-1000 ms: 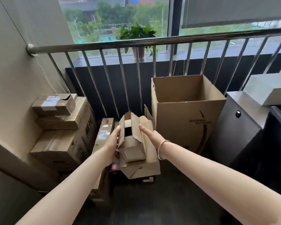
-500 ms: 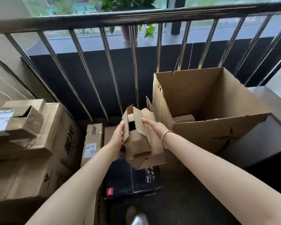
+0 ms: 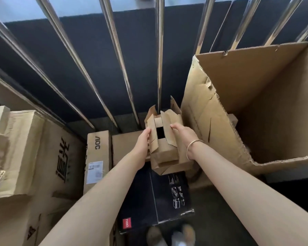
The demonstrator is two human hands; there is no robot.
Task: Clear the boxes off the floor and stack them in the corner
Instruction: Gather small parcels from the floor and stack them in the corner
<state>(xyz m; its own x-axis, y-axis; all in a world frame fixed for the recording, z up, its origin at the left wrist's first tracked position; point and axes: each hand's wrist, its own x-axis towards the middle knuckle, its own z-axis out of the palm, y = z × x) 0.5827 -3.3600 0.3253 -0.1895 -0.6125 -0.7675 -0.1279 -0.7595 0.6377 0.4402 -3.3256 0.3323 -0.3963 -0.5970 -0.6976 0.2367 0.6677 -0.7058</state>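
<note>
Railing (image 3: 114, 50) looms closer — both hands (image 3: 142, 144) (image 3: 184, 134) still gripping small box (image 3: 164, 146), lower now.

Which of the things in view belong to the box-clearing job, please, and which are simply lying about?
Part of the job:
small cardboard box, gripped by left hand and right hand
big open box
black box
AOC box
stacked boxes

Just there:
metal railing
bracelet
</note>
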